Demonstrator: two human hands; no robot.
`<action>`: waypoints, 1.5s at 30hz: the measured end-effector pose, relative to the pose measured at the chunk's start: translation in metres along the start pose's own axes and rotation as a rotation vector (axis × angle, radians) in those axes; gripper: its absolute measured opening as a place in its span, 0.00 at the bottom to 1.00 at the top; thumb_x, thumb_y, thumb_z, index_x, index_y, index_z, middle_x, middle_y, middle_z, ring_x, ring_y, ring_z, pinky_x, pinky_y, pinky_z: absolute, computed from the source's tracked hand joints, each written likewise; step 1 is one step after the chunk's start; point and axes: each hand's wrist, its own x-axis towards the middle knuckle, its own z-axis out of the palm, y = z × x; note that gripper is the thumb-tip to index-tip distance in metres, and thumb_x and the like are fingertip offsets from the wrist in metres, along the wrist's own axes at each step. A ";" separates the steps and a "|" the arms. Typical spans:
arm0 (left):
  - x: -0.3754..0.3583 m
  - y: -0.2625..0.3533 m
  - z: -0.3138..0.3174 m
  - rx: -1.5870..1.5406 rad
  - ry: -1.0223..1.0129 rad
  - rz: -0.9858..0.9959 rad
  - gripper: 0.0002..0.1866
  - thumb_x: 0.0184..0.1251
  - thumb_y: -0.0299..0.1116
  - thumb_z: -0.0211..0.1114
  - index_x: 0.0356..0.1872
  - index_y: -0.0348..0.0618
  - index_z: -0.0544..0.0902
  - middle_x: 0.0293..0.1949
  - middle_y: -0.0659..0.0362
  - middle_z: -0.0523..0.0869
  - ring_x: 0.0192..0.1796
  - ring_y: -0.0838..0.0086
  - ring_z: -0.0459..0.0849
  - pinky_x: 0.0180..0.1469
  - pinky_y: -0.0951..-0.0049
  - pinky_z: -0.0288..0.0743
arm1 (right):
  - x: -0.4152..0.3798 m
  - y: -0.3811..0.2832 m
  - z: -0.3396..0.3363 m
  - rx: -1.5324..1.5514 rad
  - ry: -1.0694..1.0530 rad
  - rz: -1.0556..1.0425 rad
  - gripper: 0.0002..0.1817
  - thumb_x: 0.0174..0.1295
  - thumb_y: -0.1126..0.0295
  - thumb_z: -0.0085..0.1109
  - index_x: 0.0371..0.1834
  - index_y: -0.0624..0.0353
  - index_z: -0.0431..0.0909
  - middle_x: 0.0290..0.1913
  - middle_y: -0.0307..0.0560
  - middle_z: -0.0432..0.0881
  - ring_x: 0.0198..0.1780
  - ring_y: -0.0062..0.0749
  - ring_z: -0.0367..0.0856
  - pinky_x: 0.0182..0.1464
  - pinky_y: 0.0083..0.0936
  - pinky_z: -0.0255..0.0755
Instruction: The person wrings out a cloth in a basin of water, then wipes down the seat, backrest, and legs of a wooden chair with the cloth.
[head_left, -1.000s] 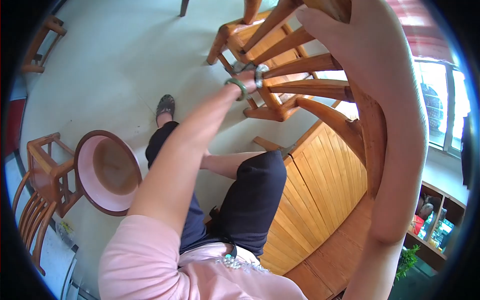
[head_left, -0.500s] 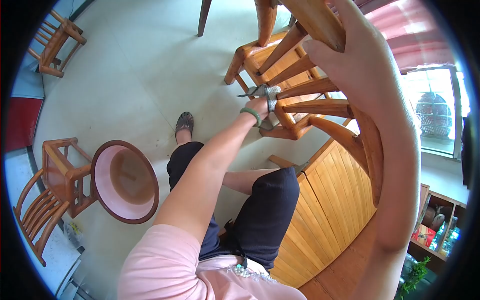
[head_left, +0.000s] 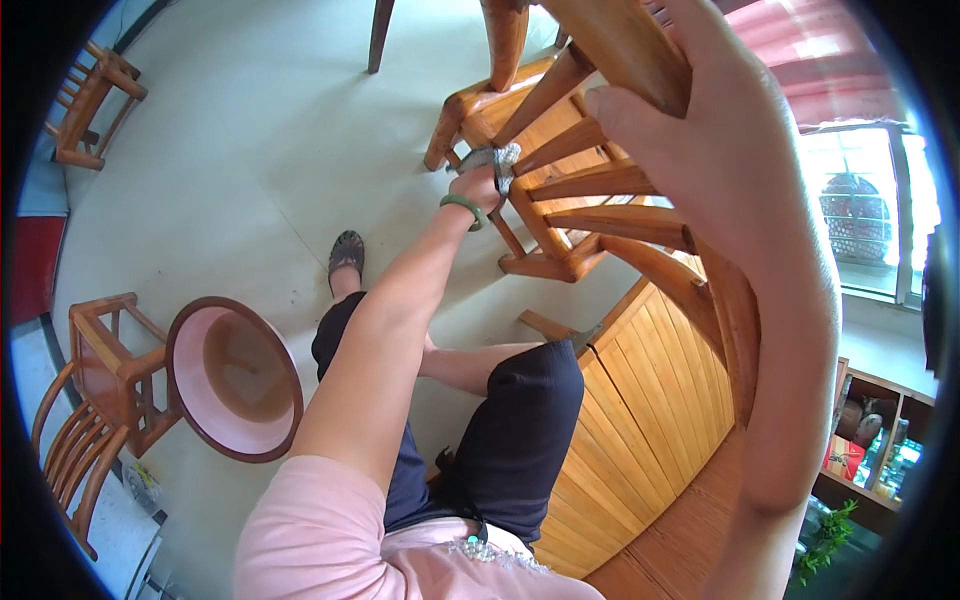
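A wooden chair (head_left: 612,215) with a slatted back is tilted in front of me. My right hand (head_left: 700,150) is wrapped round the curved top rail of its back, thumb on the near side. Lower down, my left hand (head_left: 476,187), with a green bangle (head_left: 463,208) on the wrist, is closed on a grey-white cloth (head_left: 506,166). That cloth presses against the seat edge near the foot of the back slats. My left fingers are partly hidden by the cloth and the chair.
A pink basin (head_left: 183,375) of murky water stands left of my legs, beside another wooden chair (head_left: 118,375). A further chair (head_left: 100,105) is at the far left. Slatted wooden panels (head_left: 640,400) lie to my right, below a window (head_left: 855,210) and shelves (head_left: 875,435).
My left hand and the cloth have shifted a little up along the seat edge. My right hand keeps its hold on the rail. The whole view has moved slightly.
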 end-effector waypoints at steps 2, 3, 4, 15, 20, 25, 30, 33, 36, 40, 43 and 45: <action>-0.004 -0.001 0.005 -0.006 -0.102 -0.074 0.23 0.58 0.37 0.52 0.57 0.47 0.69 0.52 0.48 0.76 0.56 0.55 0.73 0.55 0.66 0.66 | -0.006 -0.003 0.011 -0.128 0.123 -0.044 0.28 0.50 0.70 0.55 0.54 0.67 0.60 0.33 0.62 0.77 0.34 0.46 0.79 0.37 0.33 0.72; -0.008 0.002 0.005 -0.233 -0.131 -0.142 0.24 0.55 0.32 0.54 0.57 0.45 0.68 0.50 0.49 0.77 0.53 0.58 0.75 0.53 0.66 0.69 | -0.007 -0.003 0.013 -0.180 0.153 -0.072 0.28 0.50 0.70 0.55 0.54 0.67 0.60 0.33 0.62 0.77 0.34 0.46 0.79 0.37 0.33 0.72; -0.018 0.011 0.000 -0.460 -0.158 -0.206 0.27 0.52 0.27 0.57 0.57 0.43 0.67 0.48 0.49 0.78 0.50 0.61 0.78 0.50 0.66 0.71 | -0.006 -0.004 0.014 -0.232 0.187 -0.099 0.28 0.50 0.69 0.55 0.55 0.67 0.60 0.33 0.63 0.77 0.34 0.47 0.79 0.37 0.32 0.73; 0.001 0.010 -0.025 0.329 -0.168 -0.101 0.21 0.61 0.47 0.44 0.41 0.43 0.79 0.41 0.51 0.82 0.44 0.56 0.79 0.43 0.63 0.71 | 0.014 0.052 0.034 -0.015 0.274 -0.160 0.28 0.49 0.69 0.58 0.57 0.52 0.65 0.35 0.50 0.77 0.35 0.33 0.79 0.39 0.28 0.73; 0.008 -0.028 -0.002 0.160 0.045 -0.173 0.17 0.60 0.45 0.47 0.44 0.50 0.77 0.38 0.50 0.82 0.41 0.56 0.80 0.42 0.63 0.72 | 0.011 0.041 0.025 0.027 0.247 -0.139 0.29 0.49 0.70 0.57 0.58 0.49 0.65 0.37 0.49 0.77 0.37 0.32 0.79 0.42 0.28 0.73; -0.017 -0.034 -0.083 0.458 -0.022 -0.118 0.11 0.54 0.33 0.55 0.38 0.44 0.79 0.36 0.49 0.82 0.39 0.55 0.81 0.42 0.61 0.73 | -0.002 0.000 0.013 -0.238 0.146 -0.062 0.30 0.48 0.71 0.55 0.56 0.69 0.60 0.34 0.62 0.77 0.35 0.43 0.80 0.38 0.30 0.73; 0.013 -0.021 -0.080 0.397 0.116 0.012 0.13 0.56 0.32 0.48 0.39 0.41 0.78 0.37 0.46 0.82 0.43 0.55 0.81 0.44 0.58 0.73 | 0.008 0.023 0.019 0.041 0.190 -0.133 0.29 0.48 0.71 0.58 0.58 0.50 0.65 0.37 0.47 0.77 0.37 0.32 0.78 0.41 0.27 0.73; 0.020 -0.002 -0.038 0.217 0.115 -0.072 0.16 0.56 0.31 0.48 0.46 0.43 0.73 0.40 0.44 0.81 0.47 0.52 0.78 0.49 0.57 0.70 | 0.005 0.014 0.026 -0.011 0.191 -0.151 0.29 0.49 0.73 0.57 0.58 0.51 0.64 0.36 0.46 0.76 0.36 0.29 0.77 0.41 0.26 0.72; 0.011 -0.007 -0.011 0.048 0.074 -0.197 0.15 0.52 0.31 0.54 0.43 0.40 0.72 0.41 0.43 0.80 0.46 0.49 0.78 0.49 0.56 0.69 | 0.010 0.038 0.033 0.019 0.207 -0.125 0.29 0.49 0.75 0.57 0.59 0.52 0.64 0.36 0.45 0.75 0.36 0.26 0.75 0.41 0.24 0.70; 0.006 -0.054 0.011 -0.447 0.085 0.130 0.22 0.47 0.29 0.54 0.48 0.38 0.71 0.41 0.40 0.79 0.46 0.47 0.77 0.49 0.58 0.69 | 0.013 0.053 0.026 -0.019 0.187 -0.112 0.30 0.49 0.77 0.56 0.59 0.52 0.63 0.37 0.44 0.74 0.37 0.25 0.74 0.42 0.21 0.69; 0.003 -0.029 -0.046 0.349 -0.046 0.042 0.15 0.48 0.26 0.52 0.40 0.41 0.75 0.37 0.45 0.81 0.44 0.53 0.79 0.48 0.61 0.72 | 0.015 0.058 0.026 0.013 0.214 -0.153 0.30 0.49 0.78 0.56 0.59 0.53 0.63 0.37 0.44 0.74 0.37 0.25 0.74 0.42 0.22 0.69; 0.022 -0.026 -0.068 0.625 -0.014 0.090 0.08 0.53 0.28 0.50 0.32 0.42 0.77 0.35 0.49 0.82 0.41 0.55 0.80 0.43 0.59 0.73 | 0.014 0.057 0.026 0.005 0.212 -0.172 0.31 0.48 0.79 0.56 0.59 0.53 0.63 0.36 0.43 0.75 0.37 0.24 0.74 0.42 0.22 0.70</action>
